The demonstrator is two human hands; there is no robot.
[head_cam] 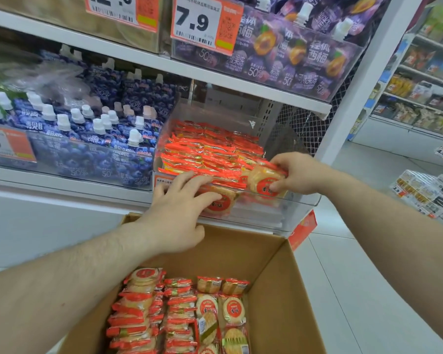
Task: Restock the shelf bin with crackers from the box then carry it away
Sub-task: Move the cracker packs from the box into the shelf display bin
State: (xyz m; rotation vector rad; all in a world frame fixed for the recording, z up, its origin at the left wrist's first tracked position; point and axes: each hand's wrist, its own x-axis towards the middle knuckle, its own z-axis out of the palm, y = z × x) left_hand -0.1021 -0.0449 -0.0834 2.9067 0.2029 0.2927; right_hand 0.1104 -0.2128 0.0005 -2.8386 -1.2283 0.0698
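Observation:
A clear plastic shelf bin (302, 204) on the middle shelf holds several red-and-gold cracker packs (207, 152) stacked in rows. My left hand (177, 213) reaches over the bin's front edge, fingers laid on a round cracker pack (219, 203) at the front. My right hand (294, 173) pinches another cracker pack (264, 183) at the bin's front right, thumb under it and fingers over it. Below, an open cardboard box (279, 290) holds several more cracker packs (179, 315) in rows.
Blue spouted jelly pouches (87, 139) fill the bin to the left. Purple jelly pouches (292, 54) sit on the shelf above, behind a 7.9 price tag (202, 24). A white upright (361, 80) ends the shelf on the right; an aisle with more shelves (425, 80) lies beyond.

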